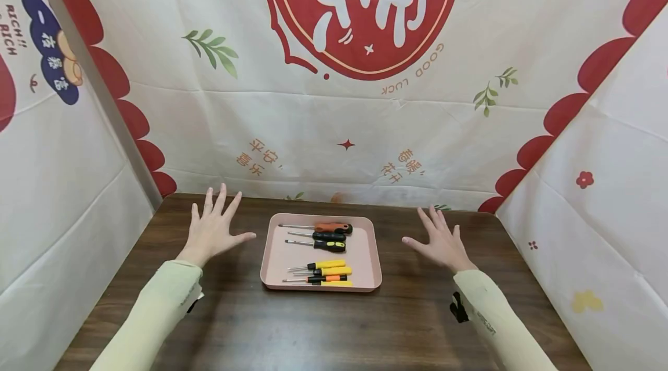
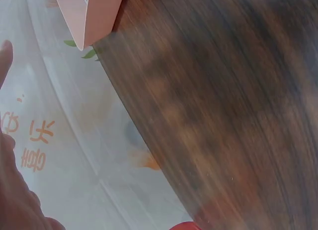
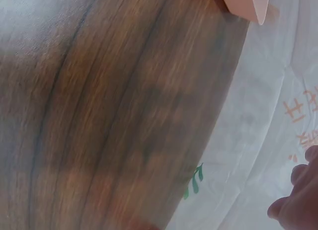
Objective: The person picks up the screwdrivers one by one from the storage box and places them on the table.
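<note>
My left hand [image 1: 211, 232] is spread with straight fingers over the table, left of a pink tray [image 1: 271, 272]. On the tray's other side my right hand [image 1: 440, 242] is spread in the same way. Neither hand holds or touches anything in the tray. Toward the tray's back lie a screwdriver with an orange and black handle [image 1: 334, 228], one with a black handle [image 1: 330, 236] and one with a black and yellow handle [image 1: 330, 246]. Several smaller screwdrivers with mostly yellow handles [image 1: 336, 271] lie near the front, their shafts pointing left. In the wrist views only the tray's corner [image 2: 97, 19] shows.
The dark wooden table [image 1: 323, 330] ends at a white printed cloth [image 1: 334, 122] hung along its back. More cloth walls close in the left side [image 1: 62, 185] and the right side [image 1: 600, 214]. Black straps [image 1: 459, 307] sit at the wrists.
</note>
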Action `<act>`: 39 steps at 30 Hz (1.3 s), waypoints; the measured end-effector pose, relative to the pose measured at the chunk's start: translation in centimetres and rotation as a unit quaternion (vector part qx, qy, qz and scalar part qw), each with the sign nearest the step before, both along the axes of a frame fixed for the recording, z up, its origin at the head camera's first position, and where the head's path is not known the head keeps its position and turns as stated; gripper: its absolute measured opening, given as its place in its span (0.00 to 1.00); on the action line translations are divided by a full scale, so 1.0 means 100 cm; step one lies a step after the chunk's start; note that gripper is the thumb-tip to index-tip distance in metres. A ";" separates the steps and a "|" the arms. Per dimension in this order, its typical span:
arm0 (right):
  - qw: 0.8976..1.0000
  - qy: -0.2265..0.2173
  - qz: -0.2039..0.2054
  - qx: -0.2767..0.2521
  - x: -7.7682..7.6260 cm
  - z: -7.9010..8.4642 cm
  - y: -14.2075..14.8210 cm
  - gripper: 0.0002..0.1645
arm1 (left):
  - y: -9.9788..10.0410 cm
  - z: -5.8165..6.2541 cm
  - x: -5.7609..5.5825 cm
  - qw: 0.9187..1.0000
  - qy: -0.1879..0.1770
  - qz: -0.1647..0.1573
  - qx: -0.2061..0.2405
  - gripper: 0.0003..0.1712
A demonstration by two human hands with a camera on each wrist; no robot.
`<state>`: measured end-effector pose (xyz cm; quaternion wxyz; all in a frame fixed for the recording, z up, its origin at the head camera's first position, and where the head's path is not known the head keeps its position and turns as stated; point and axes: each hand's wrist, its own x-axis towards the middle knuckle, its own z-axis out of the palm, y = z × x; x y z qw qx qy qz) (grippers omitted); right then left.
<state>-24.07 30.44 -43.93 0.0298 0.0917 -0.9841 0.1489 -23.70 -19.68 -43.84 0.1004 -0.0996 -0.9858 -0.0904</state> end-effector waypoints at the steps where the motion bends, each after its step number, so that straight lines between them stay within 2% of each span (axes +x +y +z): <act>1: 1.000 0.004 0.004 -0.007 -0.001 0.000 -0.002 0.55 | 0.000 -0.001 0.000 1.000 -0.004 -0.001 0.008 0.58; 7: 0.997 0.014 0.036 -0.065 -0.002 0.002 -0.015 0.52 | 0.005 -0.004 0.002 0.999 -0.020 -0.007 0.034 0.57; 15: 0.992 0.027 0.077 -0.093 -0.004 -0.002 -0.032 0.48 | 0.011 -0.015 0.006 0.998 -0.045 -0.003 0.046 0.55; 23: 0.982 0.051 0.136 -0.122 -0.008 -0.010 -0.055 0.42 | 0.022 -0.024 0.009 0.995 -0.050 0.018 0.080 0.45; 29: 0.979 0.054 0.147 -0.127 -0.011 -0.018 -0.070 0.38 | 0.026 -0.028 0.013 0.994 -0.057 0.018 0.088 0.39; 33: 0.979 0.043 0.155 -0.128 -0.012 -0.022 -0.078 0.37 | 0.028 -0.032 0.013 0.994 -0.061 0.015 0.088 0.38; 39: 0.973 0.024 0.166 -0.156 -0.015 -0.027 -0.088 0.35 | 0.034 -0.035 0.012 0.991 -0.074 0.012 0.112 0.37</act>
